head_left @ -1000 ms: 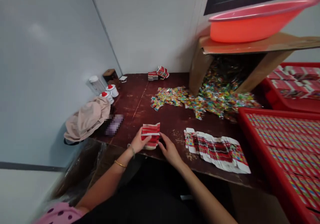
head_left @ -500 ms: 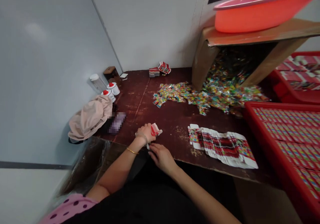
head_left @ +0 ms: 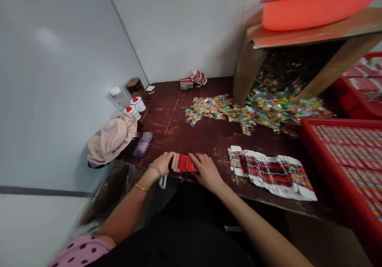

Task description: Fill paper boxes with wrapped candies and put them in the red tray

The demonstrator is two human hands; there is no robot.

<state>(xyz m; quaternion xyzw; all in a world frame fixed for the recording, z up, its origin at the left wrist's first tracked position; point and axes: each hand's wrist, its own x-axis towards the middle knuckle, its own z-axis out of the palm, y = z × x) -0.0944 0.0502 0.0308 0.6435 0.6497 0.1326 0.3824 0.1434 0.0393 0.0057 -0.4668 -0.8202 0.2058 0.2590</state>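
At the table's front edge, a row of red folded cartons (head_left: pixel 183 162) lies between my two hands. My left hand (head_left: pixel 161 166) presses on its left end, fingers closed against it. Against the right end, my right hand (head_left: pixel 208 172) grips with fingers bent over the cartons. A white strip (head_left: pixel 162 181) hangs below my left hand at the edge; what it belongs to is unclear. To the right, a fanned row of flat printed cartons (head_left: pixel 268 172) with white flaps lies on the table.
Wrapped candies (head_left: pixel 211 107) spill leftward from a cardboard box (head_left: pixel 241 76) that carries a red basin (head_left: pixel 313 10). A red tray (head_left: pixel 328 171) of filled rows stands at right. At left lie a beige cloth bag (head_left: pixel 112 139), a phone (head_left: pixel 142 144) and white bottles with red caps (head_left: pixel 137 104).
My hands have moved apart, the left one leftward and the right one rightward. The red carton row now shows between them, where before only a small red and white piece showed.
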